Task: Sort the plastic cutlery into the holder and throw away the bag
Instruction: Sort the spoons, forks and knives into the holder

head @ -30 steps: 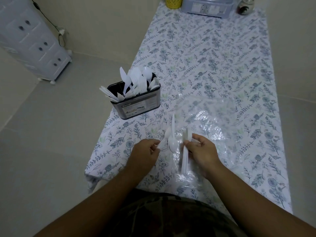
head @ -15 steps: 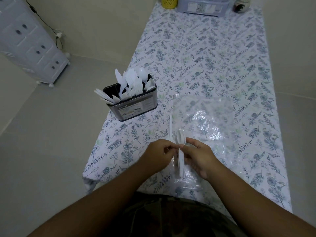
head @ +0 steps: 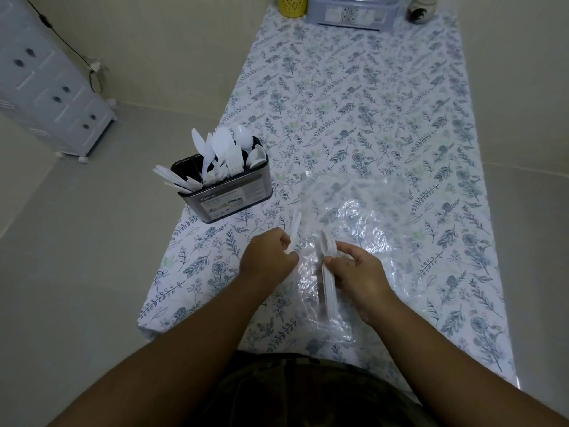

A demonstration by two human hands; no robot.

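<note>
A dark cutlery holder (head: 229, 192) stands at the table's left edge, filled with white plastic knives, forks and spoons (head: 224, 152). A clear plastic bag (head: 354, 217) lies flat on the floral tablecloth in front of me. My left hand (head: 268, 260) is closed on one white piece of cutlery (head: 295, 226) that points away from me. My right hand (head: 357, 272) grips a small stack of white spoons (head: 328, 272) over the bag's near end.
The long table with the floral cloth (head: 385, 103) runs away from me. At its far end stand a yellow cup (head: 292, 4), a grey box (head: 351, 10) and a small jar (head: 420, 10). A white drawer unit (head: 46, 81) stands on the floor at left.
My two hands came together over the bag, then parted. The left hand now holds one piece on its own, and the right keeps the stacked spoons.
</note>
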